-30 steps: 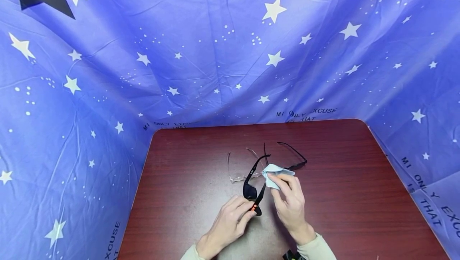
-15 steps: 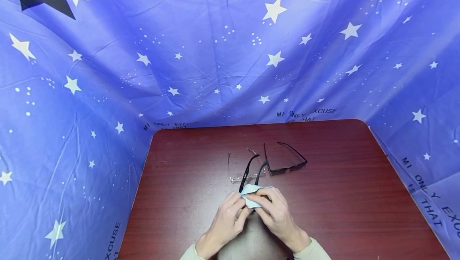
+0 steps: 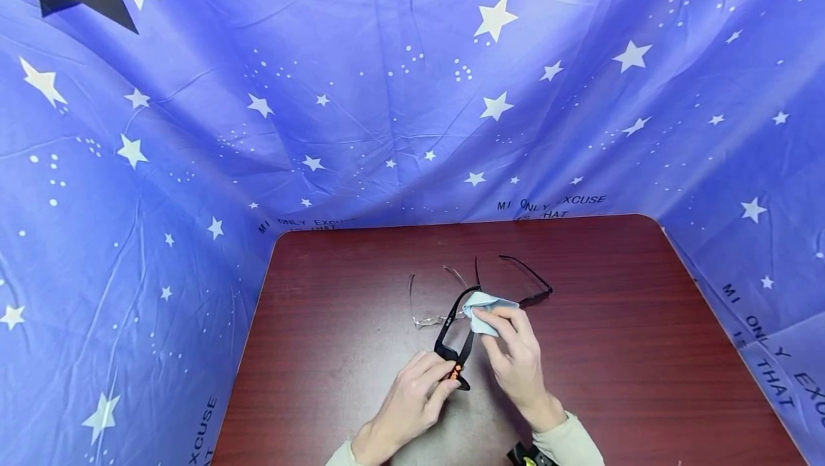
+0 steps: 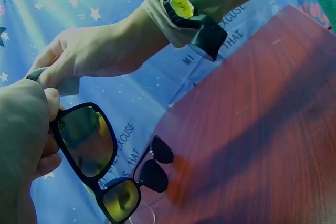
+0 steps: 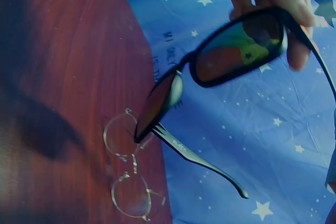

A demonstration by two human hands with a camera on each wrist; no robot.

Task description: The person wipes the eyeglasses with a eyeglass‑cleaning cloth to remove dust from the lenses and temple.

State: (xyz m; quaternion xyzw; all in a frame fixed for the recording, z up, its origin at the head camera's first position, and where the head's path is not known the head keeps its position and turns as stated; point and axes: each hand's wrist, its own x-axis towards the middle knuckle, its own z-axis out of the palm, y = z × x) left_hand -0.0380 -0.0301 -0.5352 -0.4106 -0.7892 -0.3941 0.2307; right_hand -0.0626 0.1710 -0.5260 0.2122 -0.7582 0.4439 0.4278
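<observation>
In the head view, my left hand (image 3: 412, 391) pinches black sunglasses (image 3: 449, 323) at a front corner beside an orange mark, holding them above the table with both temples unfolded. Their reflective lens (image 5: 239, 48) fills much of the right wrist view, and the left wrist view catches the front of both lenses. A crumpled light-blue cloth (image 3: 488, 313) is gripped between the thumb and fingers of my right hand (image 3: 520, 362). The cloth overlaps one temple in the head view; whether it touches it, I cannot tell.
Clear-framed eyeglasses (image 3: 428, 323) stand on the dark red table (image 3: 612, 351) beyond my hands. Beside them lies a second pair of dark sunglasses (image 4: 154, 176), partly hidden by the cloth in the head view. A blue starry curtain (image 3: 387, 58) encloses the table's far side and flanks.
Half a second ago both hands met with the cloth over the front of the sunglasses. My right hand has since drawn the cloth away and to the right, uncovering the frame.
</observation>
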